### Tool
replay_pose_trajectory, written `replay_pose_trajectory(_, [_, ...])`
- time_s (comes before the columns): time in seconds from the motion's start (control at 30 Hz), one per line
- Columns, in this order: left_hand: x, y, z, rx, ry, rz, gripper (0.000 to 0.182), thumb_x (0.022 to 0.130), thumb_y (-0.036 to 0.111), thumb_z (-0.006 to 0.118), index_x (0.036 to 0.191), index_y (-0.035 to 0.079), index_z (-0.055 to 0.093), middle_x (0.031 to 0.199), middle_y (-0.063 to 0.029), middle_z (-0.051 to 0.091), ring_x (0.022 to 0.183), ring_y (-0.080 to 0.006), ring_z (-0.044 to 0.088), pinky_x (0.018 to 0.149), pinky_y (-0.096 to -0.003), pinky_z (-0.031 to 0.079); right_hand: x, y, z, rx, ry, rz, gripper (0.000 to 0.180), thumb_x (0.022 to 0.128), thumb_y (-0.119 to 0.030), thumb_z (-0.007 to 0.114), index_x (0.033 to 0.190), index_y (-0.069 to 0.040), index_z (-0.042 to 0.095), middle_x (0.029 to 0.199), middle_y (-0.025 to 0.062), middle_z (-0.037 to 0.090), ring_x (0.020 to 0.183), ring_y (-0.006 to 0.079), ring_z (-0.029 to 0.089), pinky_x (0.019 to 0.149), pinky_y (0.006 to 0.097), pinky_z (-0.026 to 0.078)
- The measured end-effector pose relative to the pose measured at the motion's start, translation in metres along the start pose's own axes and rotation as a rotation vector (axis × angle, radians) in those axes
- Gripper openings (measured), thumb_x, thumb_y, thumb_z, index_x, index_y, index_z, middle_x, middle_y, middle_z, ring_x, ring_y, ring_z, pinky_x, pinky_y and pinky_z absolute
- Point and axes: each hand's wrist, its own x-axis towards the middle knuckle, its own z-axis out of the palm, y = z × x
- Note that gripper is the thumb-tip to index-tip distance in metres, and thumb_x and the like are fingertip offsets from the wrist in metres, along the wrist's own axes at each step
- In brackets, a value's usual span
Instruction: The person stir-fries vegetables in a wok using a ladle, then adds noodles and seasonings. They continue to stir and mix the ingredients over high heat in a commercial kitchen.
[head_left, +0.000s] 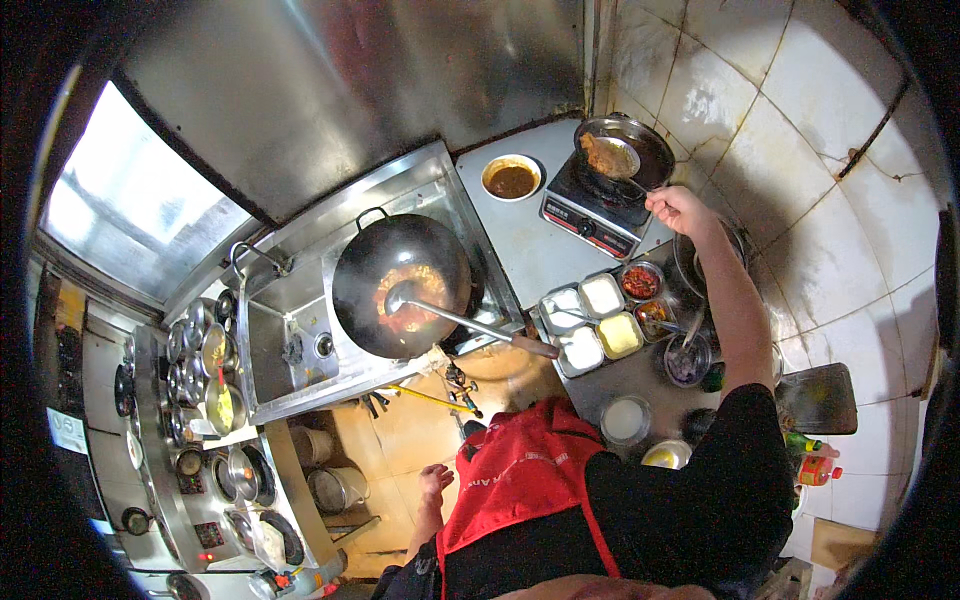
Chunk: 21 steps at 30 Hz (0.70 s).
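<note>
My right hand (679, 208) grips the handle of a skimmer (630, 155), reaching out to the far right. A browned, fried piece of food (602, 156) rests in the skimmer, over a metal pan (660, 154) of dark liquid. That pan sits on a portable stove (589, 217). My left hand (435, 478) hangs low beside the red apron (517, 480), loosely curled with nothing seen in it. Before me, a large black wok (360, 255) holds reddish and yellow food in sauce. A ladle (465, 321) leans in the wok, its wooden handle sticking out towards me.
A bowl of brown sauce (511, 178) stands left of the stove. Under my right arm are white tubs of seasoning (577, 351), chopped red chillies (641, 282) and a purple-filled container (686, 360). A sink (281, 337) adjoins the wok. Several metal bowls (199, 352) crowd the left counter.
</note>
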Motion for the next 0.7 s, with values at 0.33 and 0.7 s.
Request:
replay_pose_trajectory(0.33, [-0.011,-0.018,-0.025,0.318,-0.094,-0.02,0.022,0.093,0.009,0.059,0.109,-0.005,0.063,0.098,-0.0159,0.071,0.084,-0.0306,0.073,0.072,-0.0423,0.063,-0.03,0.018,-0.005,-0.029,0.064,-0.228,0.01,0.099,-0.003,0.059,0.09,-0.006,0.054,0.076,0.0005,0.056,0.055,0.0029,0.044,0.044,0.0189,0.032])
replay_pose_trajectory(0.7, [0.043,-0.038,-0.058,0.888,-0.155,0.103,0.019,0.09,0.019,0.065,0.097,0.004,0.075,0.095,-0.0059,0.075,0.081,-0.0195,0.071,0.072,-0.0345,0.059,-0.142,0.079,-0.012,0.295,0.048,-0.429,0.006,0.098,-0.007,0.062,0.1,-0.005,0.057,0.082,-0.0008,0.058,0.057,0.0016,0.044,0.044,0.0161,0.03])
